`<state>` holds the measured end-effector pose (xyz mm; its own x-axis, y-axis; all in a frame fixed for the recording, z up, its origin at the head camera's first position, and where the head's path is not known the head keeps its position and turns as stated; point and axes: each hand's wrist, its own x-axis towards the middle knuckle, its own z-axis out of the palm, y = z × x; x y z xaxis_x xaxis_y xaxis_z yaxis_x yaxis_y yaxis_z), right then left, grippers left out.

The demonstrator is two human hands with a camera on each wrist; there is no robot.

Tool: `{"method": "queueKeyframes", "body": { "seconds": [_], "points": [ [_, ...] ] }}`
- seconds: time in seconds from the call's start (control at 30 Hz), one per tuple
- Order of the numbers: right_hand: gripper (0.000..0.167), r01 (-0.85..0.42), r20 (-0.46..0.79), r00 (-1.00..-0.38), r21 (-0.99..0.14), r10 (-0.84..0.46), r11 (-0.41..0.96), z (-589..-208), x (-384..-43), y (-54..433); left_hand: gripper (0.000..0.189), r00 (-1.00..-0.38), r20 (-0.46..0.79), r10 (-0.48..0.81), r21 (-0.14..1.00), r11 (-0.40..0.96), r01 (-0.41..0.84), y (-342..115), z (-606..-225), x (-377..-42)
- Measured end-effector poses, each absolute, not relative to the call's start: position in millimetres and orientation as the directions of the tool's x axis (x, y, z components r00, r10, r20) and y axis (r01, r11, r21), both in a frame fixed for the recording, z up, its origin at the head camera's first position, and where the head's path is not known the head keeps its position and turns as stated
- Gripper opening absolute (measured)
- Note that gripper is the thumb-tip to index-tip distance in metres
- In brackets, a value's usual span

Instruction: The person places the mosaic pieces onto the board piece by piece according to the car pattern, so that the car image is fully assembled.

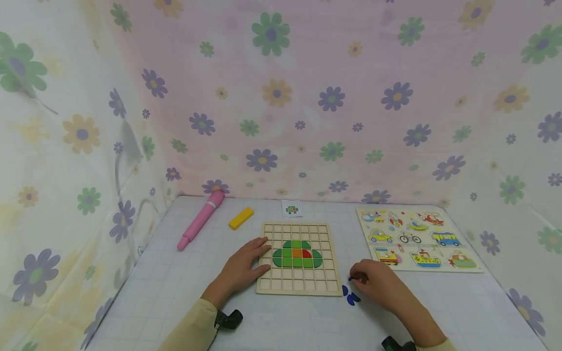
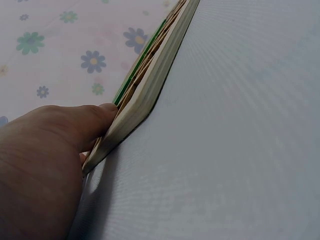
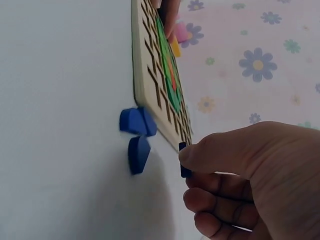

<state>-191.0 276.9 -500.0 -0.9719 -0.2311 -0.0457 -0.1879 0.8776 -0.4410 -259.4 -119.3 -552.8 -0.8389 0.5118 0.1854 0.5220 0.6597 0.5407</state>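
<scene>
A wooden grid board [image 1: 298,287] lies flat on the table. Green, orange and red pieces [image 1: 297,253] fill cells in its middle. My left hand [image 1: 241,265] rests on the board's left edge, fingers spread and thumb [image 2: 97,120] touching the rim. Just off the board's lower right corner, my right hand [image 1: 377,282] pinches a small dark blue piece [image 3: 184,160] between thumb and forefinger; its full outline is hidden. Three more blue pieces [image 3: 138,155] lie close together on the table, beside that corner and near the right hand.
Behind the board lies a small picture card [image 1: 291,208]. A vehicle puzzle board [image 1: 406,248] is at the right. To the left are a yellow block [image 1: 241,218] and a pink stick-shaped object [image 1: 201,220]. Flowered cloth [image 1: 290,122] encloses the table.
</scene>
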Motion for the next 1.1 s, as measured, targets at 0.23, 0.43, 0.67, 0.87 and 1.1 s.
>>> {"method": "queueKeyframes", "body": {
  "seconds": [0.23,0.43,0.67,0.87,1.1],
  "points": [
    [0.015,-0.274,0.038,-0.957,-0.431,-0.286,0.860,-492,-196,261,0.059,-0.841,0.172,0.513,0.539,0.666,0.516,-121,-556,-260],
    [0.015,-0.330,0.077,-0.941,-0.444,-0.331,0.833,-490,-200,248,0.058,-0.839,0.173,0.517,0.536,0.665,0.520,-121,-558,-261],
    [0.016,-0.354,0.087,-0.931,-0.450,-0.354,0.820,-481,-204,233,0.058,-0.838,0.172,0.518,0.532,0.667,0.521,-120,-558,-262],
    [0.014,-0.409,0.115,-0.908,-0.448,-0.402,0.795,-485,-211,225,0.059,-0.842,0.164,0.514,0.528,0.676,0.515,-120,-558,-262],
    [0.013,-0.426,0.126,-0.900,-0.449,-0.417,0.785,-487,-215,211,0.058,-0.845,0.159,0.510,0.536,0.675,0.508,-121,-557,-262]
  ]
}}
